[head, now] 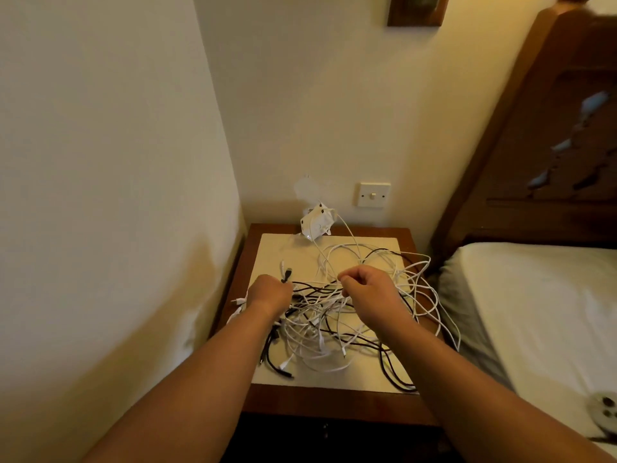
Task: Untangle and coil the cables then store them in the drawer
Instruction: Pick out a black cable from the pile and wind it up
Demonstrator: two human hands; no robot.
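Dark wooden bedside table [334,404] sits in a room corner. Cream side wall [117,195] is tight on its left, back wall behind, white-sheeted bed [534,312] just beside on the right. Cream square mat [273,252] covers most of the top, w/ a wood border showing round it. Bare mat shows at back-left and along the front strip. The rest is under the tangle of thin white and black cables [317,329], lying mid-to-right on the mat. White loops spill over the right edge toward the bed, and a few white plug ends poke past the left edge.

Counts: 1 table, 1 mat, 1 white plastic box [315,223] propped at the back edge w/ a white lead running into the pile, 1 white wall switch [374,194] above it to the right. Cables: several white, at least 2 black. Exact no. can't be told, too knotted.

Both forearms reach in from below, approx parallel. L hand [272,294] is at the tangle's left side, back of hand up, fingers curled round black strands, a black plug sticking up just past the fingertips. R hand [367,289] is over the middle, fingers curled, thumb and forefinger pinched together on a strand; can't tell which one.
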